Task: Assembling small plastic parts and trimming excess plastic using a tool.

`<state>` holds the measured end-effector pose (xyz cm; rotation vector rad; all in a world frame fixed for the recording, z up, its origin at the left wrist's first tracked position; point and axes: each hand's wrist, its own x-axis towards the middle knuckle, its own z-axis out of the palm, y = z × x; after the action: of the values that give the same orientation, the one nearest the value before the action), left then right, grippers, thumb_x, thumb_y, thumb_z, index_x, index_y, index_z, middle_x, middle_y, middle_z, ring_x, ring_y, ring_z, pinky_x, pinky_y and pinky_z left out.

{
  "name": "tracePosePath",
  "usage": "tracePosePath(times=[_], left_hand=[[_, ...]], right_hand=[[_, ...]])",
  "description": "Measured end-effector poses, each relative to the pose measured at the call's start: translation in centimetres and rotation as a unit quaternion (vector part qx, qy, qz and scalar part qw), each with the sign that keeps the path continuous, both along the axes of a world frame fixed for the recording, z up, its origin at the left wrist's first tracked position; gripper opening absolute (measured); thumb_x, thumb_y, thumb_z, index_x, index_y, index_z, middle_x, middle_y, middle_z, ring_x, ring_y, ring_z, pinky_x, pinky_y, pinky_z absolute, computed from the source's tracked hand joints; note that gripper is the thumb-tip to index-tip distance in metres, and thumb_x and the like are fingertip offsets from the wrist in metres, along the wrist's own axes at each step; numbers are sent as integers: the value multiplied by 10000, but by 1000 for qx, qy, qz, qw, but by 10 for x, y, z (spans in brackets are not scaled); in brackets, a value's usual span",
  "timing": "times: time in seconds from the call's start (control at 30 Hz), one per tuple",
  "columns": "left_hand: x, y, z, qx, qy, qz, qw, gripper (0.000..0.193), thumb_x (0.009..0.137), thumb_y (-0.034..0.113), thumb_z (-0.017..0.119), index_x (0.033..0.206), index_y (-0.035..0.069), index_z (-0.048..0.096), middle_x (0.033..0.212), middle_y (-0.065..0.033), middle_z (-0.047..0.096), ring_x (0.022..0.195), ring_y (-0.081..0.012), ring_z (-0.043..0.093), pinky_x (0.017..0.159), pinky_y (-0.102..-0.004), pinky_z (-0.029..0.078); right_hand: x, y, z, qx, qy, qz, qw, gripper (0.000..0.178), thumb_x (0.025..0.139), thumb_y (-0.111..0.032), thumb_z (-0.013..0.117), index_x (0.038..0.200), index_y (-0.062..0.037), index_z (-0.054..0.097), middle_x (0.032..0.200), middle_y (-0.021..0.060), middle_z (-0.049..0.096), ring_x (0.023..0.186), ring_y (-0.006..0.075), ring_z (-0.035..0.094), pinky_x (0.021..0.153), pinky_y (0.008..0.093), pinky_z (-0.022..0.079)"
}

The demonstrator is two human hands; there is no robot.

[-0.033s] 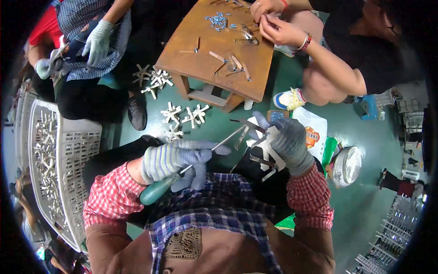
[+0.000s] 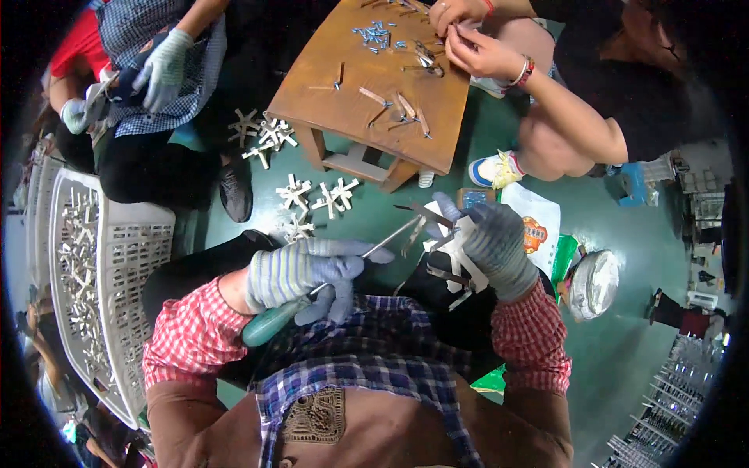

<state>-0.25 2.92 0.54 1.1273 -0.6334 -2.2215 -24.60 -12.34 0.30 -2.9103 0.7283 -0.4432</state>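
My left hand, in a striped grey glove, is closed around a tool with a green handle and a long thin metal shaft; I cannot tell its exact kind. The shaft points up and to the right. Its tip ends close to a white star-shaped part with several arms and dark slim pieces. My right hand, gloved too, grips this part by its right side and covers some of it. Both hands are above my lap and the checked apron.
A wooden stool ahead bears small blue pieces and thin strips. White star parts lie on the green floor. A white basket of similar parts stands left. Two co-workers sit ahead, one gloved. A round white bundle is at right.
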Motion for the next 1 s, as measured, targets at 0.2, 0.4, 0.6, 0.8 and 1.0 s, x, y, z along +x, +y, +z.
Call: tracePosePath(times=[0.2, 0.4, 0.6, 0.8, 1.0], left_hand=[[-7, 4, -15, -83, -167, -19, 982, 388, 1007, 205, 440, 1360, 43, 453, 564, -29, 531, 396, -121, 511, 363, -229, 378], [-6, 5, -23, 27, 69, 34, 997, 370, 1002, 179, 448, 1350, 52, 454, 604, 17, 444, 375, -90, 443, 318, -231, 347], [-33, 26, -110, -520, -332, 84, 783, 409, 987, 182, 470, 1377, 63, 437, 672, -28, 581, 516, -174, 550, 475, -337, 463], [-20, 21, -56, -413, -587, -225, 659, 376, 921, 157, 478, 1278, 55, 536, 1020, -230, 625, 841, -347, 638, 661, -432, 512], [-11, 20, -56, -444, -646, -271, 558, 485, 866, 72, 437, 1350, 80, 450, 743, -174, 617, 589, -321, 623, 487, -436, 495]], right_hand=[[-14, -5, -21, -160, 141, 95, 972, 175, 826, -157, 583, 950, -71, 672, 713, 61, 624, 594, 228, 609, 504, 368, 438], [-18, 1, -22, 168, 61, 14, 984, 335, 798, -181, 672, 1111, -71, 625, 695, 44, 597, 578, 201, 583, 482, 324, 434], [-27, 1, -46, 33, 158, 142, 977, 284, 784, -209, 697, 1016, -56, 638, 807, 61, 622, 752, 209, 617, 618, 346, 473], [-18, 9, -49, 374, 9, 89, 923, 231, 848, -123, 651, 1043, -2, 621, 930, 99, 664, 823, 219, 668, 728, 325, 547], [-3, 8, -63, 422, -7, 85, 903, 283, 833, -257, 666, 1039, -64, 659, 867, 73, 673, 741, 211, 664, 630, 330, 550]])
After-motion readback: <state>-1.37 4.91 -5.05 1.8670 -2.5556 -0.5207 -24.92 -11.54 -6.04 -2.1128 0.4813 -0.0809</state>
